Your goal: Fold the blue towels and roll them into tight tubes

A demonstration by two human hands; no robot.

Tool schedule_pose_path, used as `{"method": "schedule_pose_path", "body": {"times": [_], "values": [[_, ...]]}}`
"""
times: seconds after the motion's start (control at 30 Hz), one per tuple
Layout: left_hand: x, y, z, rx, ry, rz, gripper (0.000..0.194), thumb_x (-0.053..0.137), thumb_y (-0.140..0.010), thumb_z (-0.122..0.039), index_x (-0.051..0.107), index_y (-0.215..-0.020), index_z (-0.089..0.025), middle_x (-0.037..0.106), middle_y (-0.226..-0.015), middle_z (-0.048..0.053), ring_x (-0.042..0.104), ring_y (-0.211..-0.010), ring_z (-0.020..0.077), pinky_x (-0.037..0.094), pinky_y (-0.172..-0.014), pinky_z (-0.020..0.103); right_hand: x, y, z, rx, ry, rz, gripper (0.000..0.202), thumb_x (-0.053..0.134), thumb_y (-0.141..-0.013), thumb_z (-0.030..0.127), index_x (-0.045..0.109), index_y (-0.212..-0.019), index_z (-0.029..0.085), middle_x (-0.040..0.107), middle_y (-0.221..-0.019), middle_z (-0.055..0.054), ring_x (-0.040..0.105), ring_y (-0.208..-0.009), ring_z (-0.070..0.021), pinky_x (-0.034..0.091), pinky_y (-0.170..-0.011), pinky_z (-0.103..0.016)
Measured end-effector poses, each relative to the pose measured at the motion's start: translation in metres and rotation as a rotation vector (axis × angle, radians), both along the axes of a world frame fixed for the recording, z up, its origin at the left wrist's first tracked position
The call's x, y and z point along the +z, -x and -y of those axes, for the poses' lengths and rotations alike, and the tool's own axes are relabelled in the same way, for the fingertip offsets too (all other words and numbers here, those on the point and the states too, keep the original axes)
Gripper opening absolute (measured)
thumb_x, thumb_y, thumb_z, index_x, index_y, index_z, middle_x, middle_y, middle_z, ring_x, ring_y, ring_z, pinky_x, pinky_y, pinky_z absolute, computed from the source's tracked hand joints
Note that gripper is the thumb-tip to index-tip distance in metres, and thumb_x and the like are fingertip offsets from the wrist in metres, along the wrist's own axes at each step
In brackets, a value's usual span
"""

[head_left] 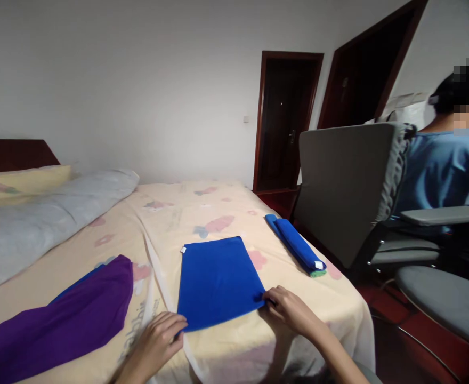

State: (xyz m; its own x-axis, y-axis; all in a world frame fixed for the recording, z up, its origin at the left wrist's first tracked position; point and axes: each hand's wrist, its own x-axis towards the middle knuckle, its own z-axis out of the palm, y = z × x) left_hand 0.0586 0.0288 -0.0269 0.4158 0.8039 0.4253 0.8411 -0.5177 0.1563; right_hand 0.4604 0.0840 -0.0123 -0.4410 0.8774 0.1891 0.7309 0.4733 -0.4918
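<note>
A blue cloth (218,282) lies flat on the bed (338,314), with a small white tag at its far left corner. My left hand (162,336) pinches the cloth's near left corner between closed fingers. At the near right corner, my right hand (286,306) grips the edge, fingers closed. To the left lies a rumpled purple cloth (70,325), partly over another blue piece (80,282). Folded blue cloths (296,242) rest near the bed's right edge, with a white tag and a bit of green showing.
A grey bolster (58,224) and a yellow pillow (46,176) lie at the bed's far left. Right of the bed stands a grey chair (342,186), with a person in a blue shirt (438,165) seated there. A dark door (286,122) is behind.
</note>
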Motion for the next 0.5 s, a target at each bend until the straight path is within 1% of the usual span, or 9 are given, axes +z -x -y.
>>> {"method": "schedule_pose_path", "body": {"times": [0.13,0.2,0.27,0.33,0.4,0.47,0.5], "values": [[0.002,0.006,0.007,0.045,-0.036,0.030,0.035,0.045,-0.093,-0.018,0.072,-0.108,-0.035,0.077,-0.105,-0.003,0.071,-0.099,0.0179,0.057,-0.093,0.029,-0.001,-0.004,0.006,0.000,0.028,-0.086,0.029,0.045,-0.093,0.019,0.067,-0.111,0.023,0.069,-0.107,-0.007,0.065,-0.095,-0.0219,0.048,-0.084,-0.032],[0.003,0.006,0.016,0.053,-0.035,0.041,0.035,0.045,-0.093,-0.020,0.072,-0.107,-0.035,0.077,-0.105,-0.003,0.072,-0.099,0.0179,0.057,-0.093,0.029,0.000,-0.006,0.012,0.032,0.062,-0.125,0.027,0.047,-0.091,0.019,0.068,-0.109,0.022,0.069,-0.104,-0.006,0.065,-0.092,-0.0211,0.049,-0.082,-0.030],[0.002,0.003,0.028,0.061,-0.020,0.044,0.034,0.046,-0.091,-0.020,0.074,-0.104,-0.036,0.078,-0.101,-0.003,0.072,-0.096,0.0193,0.058,-0.090,0.031,0.002,-0.008,0.019,0.064,0.107,-0.143,0.027,0.050,-0.086,0.015,0.069,-0.104,0.021,0.069,-0.098,-0.005,0.064,-0.088,-0.0200,0.049,-0.080,-0.028],[0.000,0.000,0.038,0.076,0.005,0.049,0.034,0.048,-0.088,-0.019,0.074,-0.100,-0.037,0.078,-0.099,-0.002,0.072,-0.095,0.0211,0.058,-0.089,0.034,0.002,-0.011,0.025,0.080,0.153,-0.165,0.031,0.052,-0.079,0.009,0.071,-0.101,0.021,0.068,-0.095,-0.004,0.063,-0.086,-0.0189,0.049,-0.079,-0.026],[-0.004,-0.002,0.044,0.096,0.046,0.068,0.033,0.050,-0.085,-0.019,0.074,-0.099,-0.037,0.078,-0.102,-0.002,0.071,-0.096,0.0225,0.058,-0.089,0.035,0.000,-0.014,0.028,0.094,0.179,-0.201,0.038,0.054,-0.072,0.005,0.071,-0.101,0.021,0.068,-0.097,-0.004,0.063,-0.087,-0.0183,0.048,-0.078,-0.025],[-0.009,-0.001,0.043,0.113,0.114,0.122,0.032,0.052,-0.082,-0.018,0.073,-0.098,-0.037,0.076,-0.106,-0.002,0.070,-0.100,0.0226,0.057,-0.092,0.034,-0.001,-0.016,0.027,0.100,0.190,-0.235,0.039,0.054,-0.070,0.004,0.072,-0.100,0.021,0.068,-0.098,-0.004,0.063,-0.086,-0.0178,0.048,-0.078,-0.024],[-0.011,0.001,0.041,0.121,0.155,0.161,0.031,0.053,-0.082,-0.019,0.073,-0.098,-0.037,0.076,-0.107,-0.002,0.070,-0.102,0.0220,0.056,-0.093,0.033,-0.002,-0.017,0.026,0.090,0.191,-0.248,0.036,0.054,-0.071,0.006,0.072,-0.099,0.021,0.068,-0.096,-0.004,0.062,-0.085,-0.0177,0.048,-0.077,-0.025]]}}
